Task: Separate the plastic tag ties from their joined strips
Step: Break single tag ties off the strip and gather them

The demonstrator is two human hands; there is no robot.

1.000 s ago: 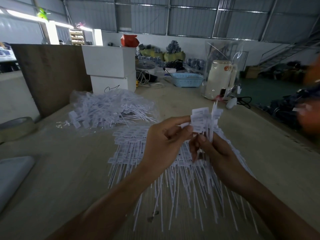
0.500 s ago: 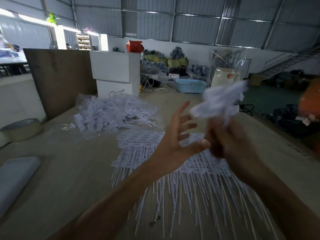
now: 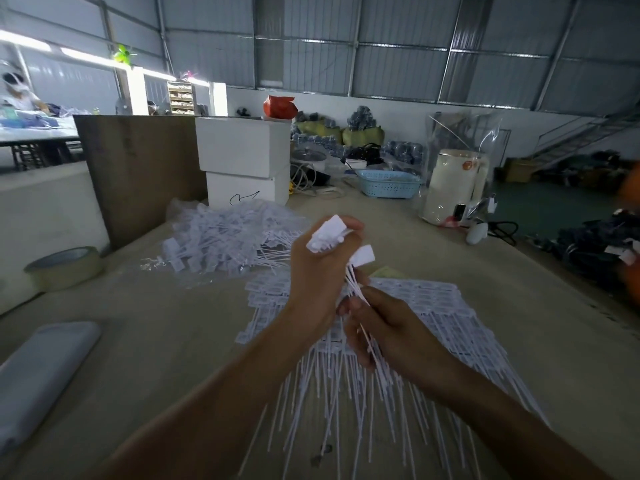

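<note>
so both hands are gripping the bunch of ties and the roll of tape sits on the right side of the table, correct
Not quite: the head view shows the tape roll on the left side of the table. The left hand and right hand do both grip the ties.

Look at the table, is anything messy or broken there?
Nothing looks broken. The left hand and right hand hold a small bunch of tag ties. The joined strips lie in fairly neat rows, while the loose ties sit in a jumbled heap on clear plastic, probably just the sorted pile.
</note>
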